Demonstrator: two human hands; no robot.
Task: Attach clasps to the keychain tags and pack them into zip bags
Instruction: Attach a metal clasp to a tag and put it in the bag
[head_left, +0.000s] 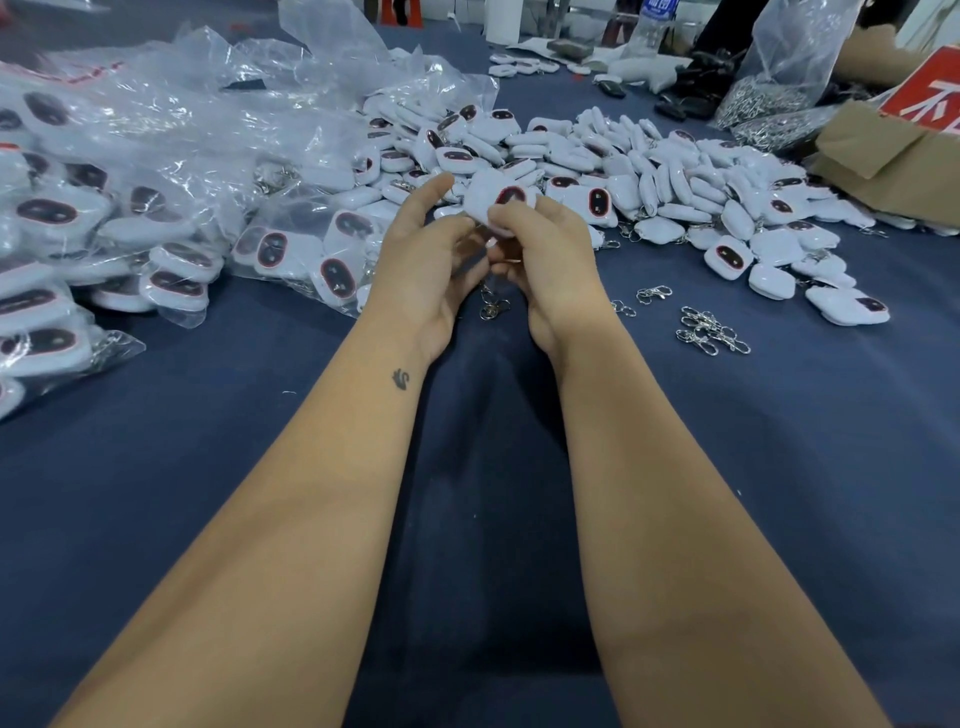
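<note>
Both hands up over the blue table. My right hand has its fingers pinched on one white keychain tag, held above the table in front of the loose tag pile. My left hand meets it at the tag's lower edge, fingers curled in on it, index finger sticking out. A clasp hangs below between my hands; I can't tell which fingers grip it. Spare clasps lie on the table to the right, filled zip bags heaped on the left.
</note>
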